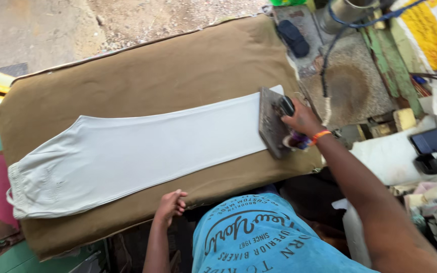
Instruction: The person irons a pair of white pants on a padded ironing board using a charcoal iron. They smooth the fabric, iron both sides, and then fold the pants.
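Right grip (299, 121) closed on the iron (274, 123), pressing the trousers' (127, 156) right end flat on the desk (153, 76). Left grip (170, 205) loosely curled, steadying the near desk edge.

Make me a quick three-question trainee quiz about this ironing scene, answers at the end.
1. True or false: the right hand grips the iron.
2. Where does the left hand rest? A) on the trousers B) on the near edge of the brown pad C) on the phone
3. Fill in: the pale trousers lie ____ on the brown pad.

Key: 1 true. 2 B. 3 flat.
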